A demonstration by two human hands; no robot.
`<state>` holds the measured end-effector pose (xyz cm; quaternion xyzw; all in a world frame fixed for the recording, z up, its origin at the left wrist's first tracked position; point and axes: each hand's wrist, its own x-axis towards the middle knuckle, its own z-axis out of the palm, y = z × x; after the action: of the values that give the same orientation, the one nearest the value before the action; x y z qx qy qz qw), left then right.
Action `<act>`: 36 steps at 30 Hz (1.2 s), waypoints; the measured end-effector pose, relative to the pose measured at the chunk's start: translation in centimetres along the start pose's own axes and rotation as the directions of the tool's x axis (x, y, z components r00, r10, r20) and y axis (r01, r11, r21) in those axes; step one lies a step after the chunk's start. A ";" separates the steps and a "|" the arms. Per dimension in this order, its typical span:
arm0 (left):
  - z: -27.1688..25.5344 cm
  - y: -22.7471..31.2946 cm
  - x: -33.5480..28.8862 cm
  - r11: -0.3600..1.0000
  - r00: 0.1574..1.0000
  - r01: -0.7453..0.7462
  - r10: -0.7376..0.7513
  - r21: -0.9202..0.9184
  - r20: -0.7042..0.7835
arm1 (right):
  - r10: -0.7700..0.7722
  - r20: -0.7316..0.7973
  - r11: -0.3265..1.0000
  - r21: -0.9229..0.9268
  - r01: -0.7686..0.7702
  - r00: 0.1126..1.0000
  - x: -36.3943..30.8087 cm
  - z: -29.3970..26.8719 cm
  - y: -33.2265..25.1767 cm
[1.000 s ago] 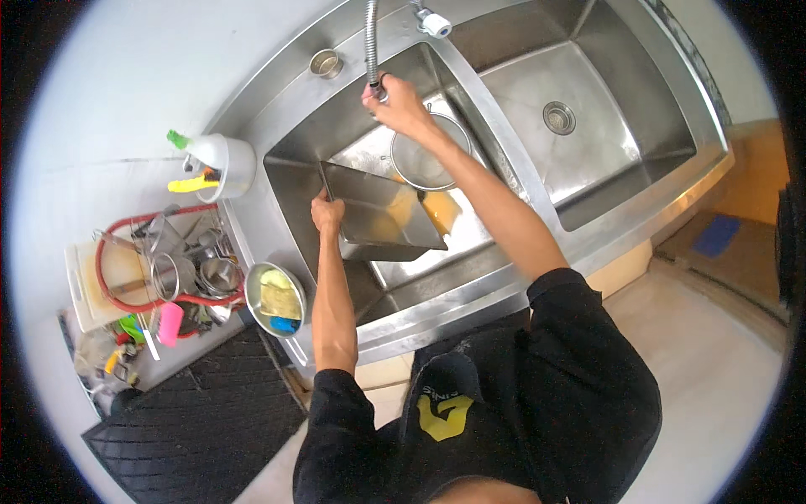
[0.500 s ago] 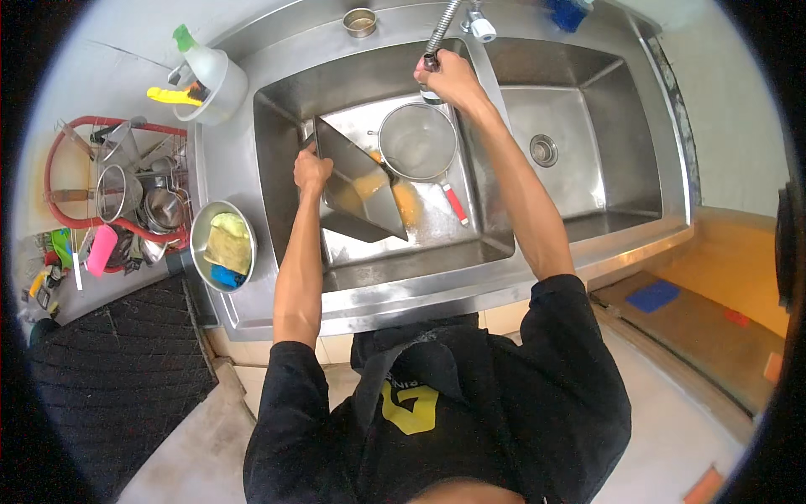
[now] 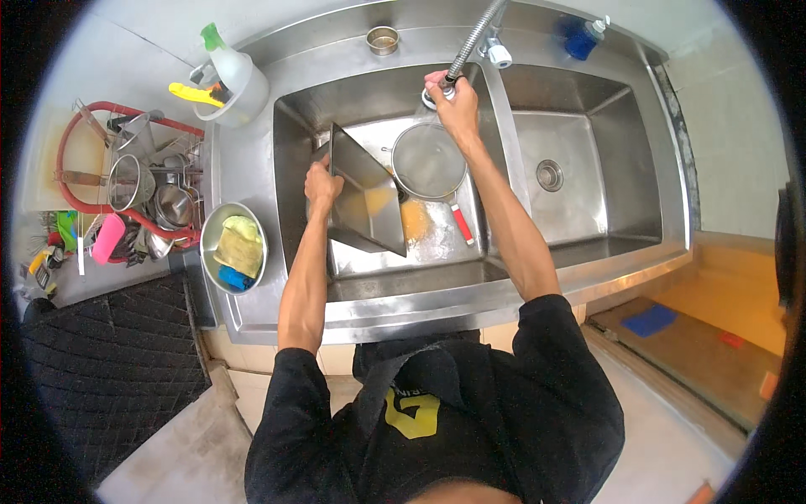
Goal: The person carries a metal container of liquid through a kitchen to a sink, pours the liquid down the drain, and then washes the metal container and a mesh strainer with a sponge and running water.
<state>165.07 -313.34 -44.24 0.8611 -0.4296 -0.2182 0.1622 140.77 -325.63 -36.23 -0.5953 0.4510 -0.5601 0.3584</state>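
Observation:
My left hand (image 3: pixel 322 186) is closed on the edge of a rectangular steel food pan (image 3: pixel 357 178), tipped on its side in the left sink basin (image 3: pixel 411 275). Cloudy orange-yellow liquid shows at the pan's lower part and on the basin floor beside it. My right hand (image 3: pixel 456 109) grips a spray nozzle (image 3: pixel 437 95) at the end of a coiled metal hose (image 3: pixel 477 42). Below the nozzle, a round mesh strainer (image 3: pixel 429 164) with a red handle (image 3: pixel 463 225) lies in the basin, to the right of the pan. Whether water leaves the nozzle is hard to make out.
A metal bowl (image 3: pixel 206 254) with sponges and cloths sits on the left ledge. Behind it stand a white bucket (image 3: pixel 244 94) of cleaning tools and a red-rimmed rack (image 3: pixel 126 107) of utensils. The right basin (image 3: pixel 571 160) has a drain. A blue bottle (image 3: pixel 581 42) stands at the back.
The pan has turned a little, its upper edge standing steeper. The spray nozzle has tilted, its head now pointing more to the left. The whole view has shifted slightly.

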 end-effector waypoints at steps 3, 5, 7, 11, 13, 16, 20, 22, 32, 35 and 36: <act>0.0 0.1 0.2 0.996 0.995 -0.078 0.080 0.035 -0.065 | 0.074 0.034 0.934 0.348 -0.082 0.997 0.2 0.4 0.6; 0.5 0.6 -0.7 0.977 0.967 -0.170 0.191 0.131 -0.171 | 0.112 0.059 0.911 0.392 -0.126 0.992 -0.1 0.7 0.6; 1.4 1.1 -1.5 0.955 0.933 -0.262 0.288 0.142 -0.216 | 0.171 0.114 0.873 0.443 -0.204 0.979 -0.2 0.7 0.6; 2.8 2.8 -3.3 0.917 0.898 -0.344 0.384 0.203 -0.214 | 0.185 0.170 0.877 0.417 -0.241 0.968 -0.2 -0.1 0.9; 3.4 3.3 -4.1 0.914 0.894 -0.347 0.390 0.209 -0.222 | 0.180 0.198 0.915 0.325 -0.238 0.963 0.2 -0.7 0.9; 4.3 4.7 -4.9 0.909 0.883 -0.370 0.408 0.191 -0.232 | 0.262 0.182 0.920 0.248 -0.302 0.948 0.1 -0.4 -0.1; 5.7 6.7 -5.7 0.807 0.820 -0.514 0.562 0.291 -0.111 | 0.335 0.133 0.917 0.180 -0.355 0.933 0.1 0.0 -0.5; 6.9 8.3 -6.6 0.781 0.809 -0.543 0.585 0.307 -0.056 | 0.271 0.131 0.945 0.154 -0.290 0.954 0.3 -0.3 0.2; 15.7 11.3 -8.5 0.531 0.726 -0.660 0.632 0.531 0.271 | 0.204 0.248 0.975 0.040 -0.221 0.947 0.2 -1.6 0.1; 17.6 10.7 -8.5 0.537 0.717 -0.650 0.668 0.537 0.200 | 0.212 0.237 0.972 0.048 -0.229 0.948 0.2 -1.4 -0.6; 18.2 10.4 -8.5 0.539 0.713 -0.642 0.682 0.545 0.164 | 0.210 0.210 0.972 0.061 -0.227 0.955 0.2 -0.9 -0.5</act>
<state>144.18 -314.11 -52.93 0.6482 -0.7608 0.0266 -0.0158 139.90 -325.58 -35.56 -0.5799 0.4514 -0.4720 0.4869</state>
